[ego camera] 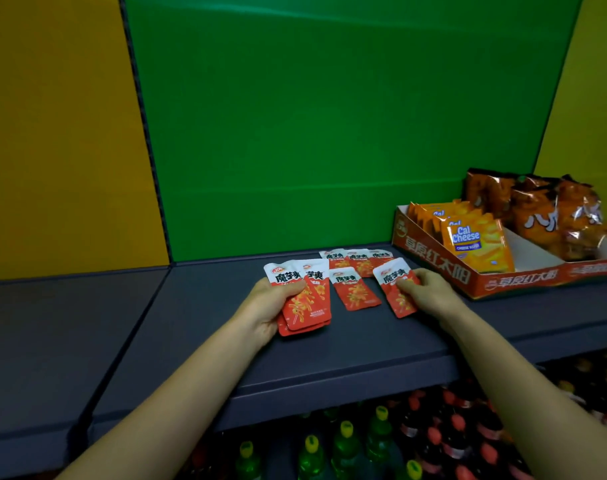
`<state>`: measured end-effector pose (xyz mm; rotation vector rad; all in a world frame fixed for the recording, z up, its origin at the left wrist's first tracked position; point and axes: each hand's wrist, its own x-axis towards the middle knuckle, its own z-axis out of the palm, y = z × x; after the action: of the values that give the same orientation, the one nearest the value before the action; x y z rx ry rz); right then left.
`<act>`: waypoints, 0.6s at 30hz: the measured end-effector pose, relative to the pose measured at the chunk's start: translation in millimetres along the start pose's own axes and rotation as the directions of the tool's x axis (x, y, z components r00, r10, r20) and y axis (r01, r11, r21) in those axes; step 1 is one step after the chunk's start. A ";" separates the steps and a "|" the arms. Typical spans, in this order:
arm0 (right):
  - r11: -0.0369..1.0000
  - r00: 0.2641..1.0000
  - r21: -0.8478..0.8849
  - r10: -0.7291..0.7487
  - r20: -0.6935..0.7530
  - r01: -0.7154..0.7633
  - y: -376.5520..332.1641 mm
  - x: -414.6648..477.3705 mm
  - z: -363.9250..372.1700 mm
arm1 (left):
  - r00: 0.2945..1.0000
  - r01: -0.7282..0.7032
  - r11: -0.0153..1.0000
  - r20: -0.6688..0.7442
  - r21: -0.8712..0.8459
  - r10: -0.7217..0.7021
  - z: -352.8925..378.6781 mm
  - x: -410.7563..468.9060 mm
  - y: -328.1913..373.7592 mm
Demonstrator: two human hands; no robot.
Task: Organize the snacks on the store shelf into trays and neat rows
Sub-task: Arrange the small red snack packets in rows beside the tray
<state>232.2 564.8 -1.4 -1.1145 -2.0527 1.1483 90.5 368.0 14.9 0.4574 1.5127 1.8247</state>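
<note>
Gathering red packets mid-shelf, left of the tray [433, 261].
My left hand [271, 306] grips a fanned stack of packets [307, 299]; my right hand [425, 289] pinches a single packet [394, 287] lying on the shelf [330, 358]. I reckon adding it could make the slick stack slide apart.

Shelf [122, 323] left open; tray [433, 268] blocks right.

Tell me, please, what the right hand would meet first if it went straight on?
Probably the loose red packet on the shelf, just left of the right hand and its held packet.
</note>
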 end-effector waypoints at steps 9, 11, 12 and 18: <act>0.882 0.994 -0.461 -0.112 -0.004 0.097 4.6 20.0 -0.2 | 0.997 -0.071 0.997 -0.023 -0.036 0.070 44.7 10.6 -12.7; 0.838 0.989 -0.529 -0.145 0.019 0.133 3.0 21.7 -3.7 | 0.995 -0.087 0.996 -0.040 -0.021 0.086 52.3 9.9 -15.4; 0.816 0.986 -0.557 -0.166 0.029 0.154 2.9 22.1 -4.6 | 0.994 -0.099 0.995 -0.051 -0.011 0.098 55.0 9.5 -16.4; 0.720 0.961 -0.640 -0.244 0.130 0.269 0.0 26.7 -6.0 | 0.969 -0.201 0.978 -0.134 0.054 0.206 58.3 7.1 -17.2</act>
<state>222.9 590.2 3.0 -1.0419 -2.6308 0.2896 129.6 415.0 12.0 0.5310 1.6495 2.0235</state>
